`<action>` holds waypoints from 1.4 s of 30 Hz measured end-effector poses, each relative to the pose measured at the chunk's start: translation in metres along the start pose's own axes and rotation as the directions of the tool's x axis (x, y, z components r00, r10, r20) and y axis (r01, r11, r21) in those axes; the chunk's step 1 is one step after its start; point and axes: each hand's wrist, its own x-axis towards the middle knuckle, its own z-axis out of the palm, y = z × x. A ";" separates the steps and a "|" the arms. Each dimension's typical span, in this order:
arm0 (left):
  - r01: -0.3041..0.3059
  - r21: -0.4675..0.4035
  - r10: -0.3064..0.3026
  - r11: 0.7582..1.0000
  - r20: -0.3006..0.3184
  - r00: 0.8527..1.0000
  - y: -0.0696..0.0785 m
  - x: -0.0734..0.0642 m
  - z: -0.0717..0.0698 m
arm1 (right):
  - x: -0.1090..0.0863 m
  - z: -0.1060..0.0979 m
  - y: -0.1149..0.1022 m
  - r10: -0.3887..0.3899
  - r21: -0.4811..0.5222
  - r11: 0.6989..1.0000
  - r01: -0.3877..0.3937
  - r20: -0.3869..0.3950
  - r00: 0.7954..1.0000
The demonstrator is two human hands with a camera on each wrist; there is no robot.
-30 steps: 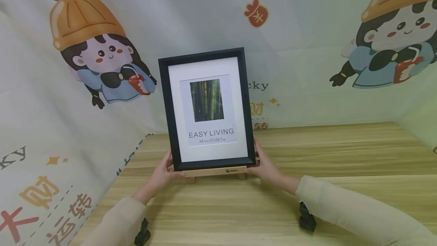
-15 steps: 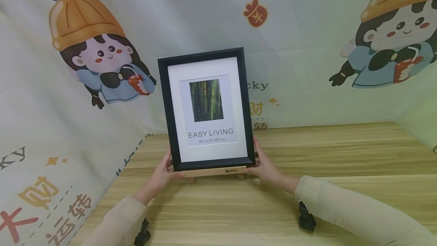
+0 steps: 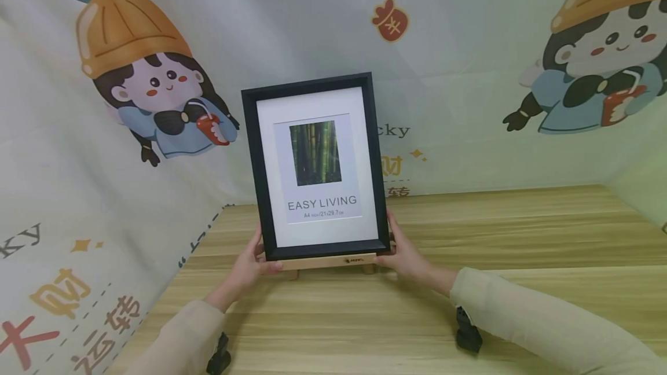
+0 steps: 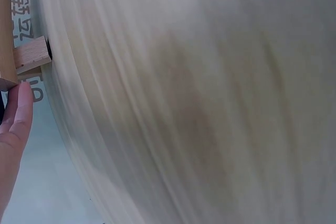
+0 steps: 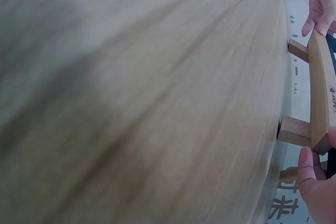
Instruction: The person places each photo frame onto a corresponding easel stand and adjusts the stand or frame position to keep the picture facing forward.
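Observation:
A black picture frame [image 3: 253, 155] stands leaning slightly back on a small wooden easel [image 3: 323, 263], whose ledge runs under its lower edge. Behind the glass is a white mat with a bamboo photo and the words "EASY LIVING". My left hand [image 3: 246, 265] grips the ledge's left end, thumb in front, other fingers partly hidden behind. At the opposite end my right hand [image 3: 409, 256] holds the ledge the same way. Short easel legs [image 5: 295, 130] reach down to the tabletop in the right wrist view. One leg [image 4: 32, 55] shows beside my left fingers [image 4: 21, 111] in the left wrist view.
The wood-grain table [image 3: 333, 323] extends around the easel to both sides. Behind it and on the left hangs a pale cloth [image 3: 312, 16] printed with cartoon figures and lettering. Dark devices [image 3: 468, 331] are worn under both sleeved wrists.

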 end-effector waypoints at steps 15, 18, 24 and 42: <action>0.007 0.042 -0.005 0.999 -0.043 0.999 -0.001 0.000 0.002 | 0.000 0.002 0.001 0.021 -0.036 0.999 -0.023 -0.050 0.999; 0.003 0.045 -0.001 0.999 -0.041 0.999 -0.001 0.000 0.003 | -0.001 0.002 0.002 0.026 -0.040 0.999 -0.028 -0.053 0.998; 0.004 0.047 -0.002 0.999 -0.035 0.999 -0.001 0.001 0.006 | -0.002 -0.002 0.002 0.049 -0.018 0.999 -0.049 -0.036 0.998; -0.018 0.050 0.019 0.999 -0.020 1.000 0.000 0.009 0.021 | -0.006 -0.019 0.002 0.065 -0.025 0.998 -0.065 -0.028 0.998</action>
